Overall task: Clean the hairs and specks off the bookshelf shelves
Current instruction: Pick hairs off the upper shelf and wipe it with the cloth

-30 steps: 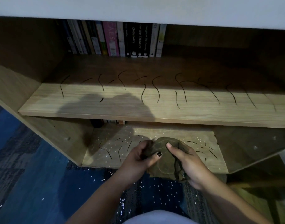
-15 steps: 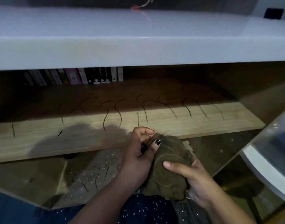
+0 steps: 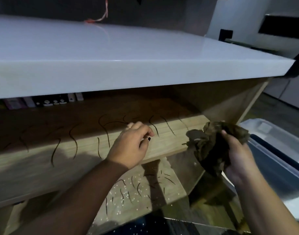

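Observation:
Several long dark hairs (image 3: 74, 143) lie across the wooden middle shelf (image 3: 35, 165). The lower shelf (image 3: 177, 192) carries more short hairs and several white specks (image 3: 125, 195). My left hand (image 3: 130, 146) hovers over the front of the middle shelf, its fingers curled and the thumb tip against them; I see nothing held in it. Off the shelf's right end, my right hand (image 3: 238, 158) grips a crumpled brown cloth (image 3: 213, 146), holding it up in the air.
A glossy white top (image 3: 77, 53) overhangs the shelves, with a red string (image 3: 101, 16) on it. Books (image 3: 48, 101) stand at the back left of the middle shelf. A clear plastic bin (image 3: 280, 158) sits to the right of the bookshelf.
My left hand has let go of the cloth and moved up over the middle shelf. My right hand has carried the cloth to the right. The view has tilted upward.

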`<state>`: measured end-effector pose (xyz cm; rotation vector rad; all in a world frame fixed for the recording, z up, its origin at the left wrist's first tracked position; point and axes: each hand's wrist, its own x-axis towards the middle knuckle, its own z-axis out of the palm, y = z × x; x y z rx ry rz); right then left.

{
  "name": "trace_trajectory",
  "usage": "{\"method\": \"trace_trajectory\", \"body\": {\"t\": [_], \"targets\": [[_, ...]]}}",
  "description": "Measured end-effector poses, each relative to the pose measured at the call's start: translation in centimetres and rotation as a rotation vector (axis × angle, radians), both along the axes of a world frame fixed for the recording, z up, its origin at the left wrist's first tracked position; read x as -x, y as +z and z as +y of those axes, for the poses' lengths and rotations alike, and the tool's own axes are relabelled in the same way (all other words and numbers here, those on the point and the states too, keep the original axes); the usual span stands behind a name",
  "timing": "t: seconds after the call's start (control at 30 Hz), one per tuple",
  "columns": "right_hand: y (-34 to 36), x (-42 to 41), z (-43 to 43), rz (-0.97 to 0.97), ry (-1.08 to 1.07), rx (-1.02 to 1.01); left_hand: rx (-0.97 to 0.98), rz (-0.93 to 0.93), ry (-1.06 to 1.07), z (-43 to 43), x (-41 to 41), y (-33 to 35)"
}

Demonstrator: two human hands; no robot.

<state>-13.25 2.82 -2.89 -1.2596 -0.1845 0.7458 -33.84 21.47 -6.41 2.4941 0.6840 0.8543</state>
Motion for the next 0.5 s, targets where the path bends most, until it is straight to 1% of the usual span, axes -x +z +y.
{"method": "trace_trajectory", "body": {"t": [0.07,0.17,0.27,0.3,0.37,0.5], "targets": [[0.5,-0.8,1.0,-0.378,-0.034,0.164,-0.058,0.026,0.002,0.5,-0.5,-0.2],[0.1,-1.8,3.0,-0.900,0.072,0.395,-0.122,0.021,0.029,0.8,-0.6,-0.4],[-1.5,-2.7,4.8,-1.361,0.148,0.755,-0.171,0.038,0.006,0.7,-0.5,-0.6],[-2.1,-2.7,5.3,-1.463,0.160,0.825,-0.174,0.047,-0.005,0.7,-0.5,-0.6],[-3.0,-2.6,6.0,-1.600,0.161,0.897,-0.161,0.061,-0.014,0.6,-0.4,-0.7],[-3.0,-2.8,6.2,-1.725,0.197,0.985,-0.112,0.112,-0.022,0.6,-0.2,-1.0]]}}
